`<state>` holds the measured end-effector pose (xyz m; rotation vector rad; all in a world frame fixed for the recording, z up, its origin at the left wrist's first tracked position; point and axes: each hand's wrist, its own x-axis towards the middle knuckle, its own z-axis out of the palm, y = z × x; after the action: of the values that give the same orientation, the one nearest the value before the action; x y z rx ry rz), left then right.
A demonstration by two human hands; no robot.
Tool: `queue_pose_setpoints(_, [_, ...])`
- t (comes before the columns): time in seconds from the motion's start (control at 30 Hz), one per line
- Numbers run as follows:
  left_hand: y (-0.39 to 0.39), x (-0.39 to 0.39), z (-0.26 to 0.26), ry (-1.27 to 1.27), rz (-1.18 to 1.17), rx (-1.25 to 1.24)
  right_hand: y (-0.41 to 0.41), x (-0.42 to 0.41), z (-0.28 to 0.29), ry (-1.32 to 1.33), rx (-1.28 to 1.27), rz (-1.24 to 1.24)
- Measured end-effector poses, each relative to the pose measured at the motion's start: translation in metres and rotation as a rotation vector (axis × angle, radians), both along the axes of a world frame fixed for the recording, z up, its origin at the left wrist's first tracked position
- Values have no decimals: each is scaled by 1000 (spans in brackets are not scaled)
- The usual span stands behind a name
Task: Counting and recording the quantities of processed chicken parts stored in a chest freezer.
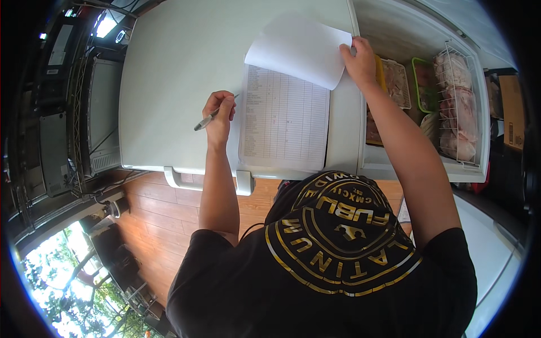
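My left hand (219, 116) grips a pen (203, 122) with a clear barrel, its tip pointing up and to the right, just left of the papers. On the white freezer lid lies a stack of sheets; the printed table (285, 122) on the exposed page has rows, columns and a few handwritten marks. My right hand (359, 59) pinches the right edge of a white sheet (300, 50) between thumb and fingers. That sheet is lifted and curled back over the upper part of the printed page, hiding it.
At right, an open freezer compartment holds a white wire basket (458, 110) of bagged meat, a green-rimmed basket (424, 84) and a white plastic basket (395, 82) with meat. A freezer handle (184, 179) juts from the front edge. Metal shelving (80, 105) with appliances stands left.
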<state>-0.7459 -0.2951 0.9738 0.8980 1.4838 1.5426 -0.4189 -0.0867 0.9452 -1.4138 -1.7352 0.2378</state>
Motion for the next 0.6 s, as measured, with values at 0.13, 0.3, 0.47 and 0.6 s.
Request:
queue_pose_setpoints(0.13, [11,-7,-6,64,-19,12,18,-5,-11,-138,154,-44])
queue_pose_setpoints(0.3, [17,-6,4,12,-10,-35,12,-9,-4,-348,207,-75])
queue_pose_setpoints(0.47, [28,5,14,-63,-20,-68,11,-14,-7,-255,206,-73])
queue_pose_setpoints(0.6, [32,18,5,133,-74,-2,8,-18,-7,-254,188,-79])
